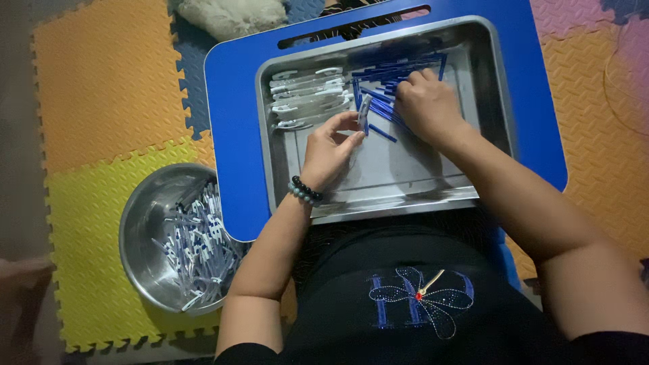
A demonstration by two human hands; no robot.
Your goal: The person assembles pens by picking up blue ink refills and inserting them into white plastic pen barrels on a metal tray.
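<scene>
My left hand (329, 150) pinched small white-and-blue clip piece (364, 111) between thumb and fingertips, above steel tray (378, 196). My right hand (427, 105) rested just beside, fingers curled down into pile of thin blue sticks (392, 71); grip unclear. White clear clips (307, 94) lay stacked at tray's left. Round steel bowl (138, 223) of assembled pieces sat on yellow mat (84, 223).

We cannot tell what our right hand (427, 103) grips, since its fingertips sink into the blue sticks (392, 78); the bowl's (138, 233) pieces blur together, and a pale bundle (233, 15) is cut off at the top edge
</scene>
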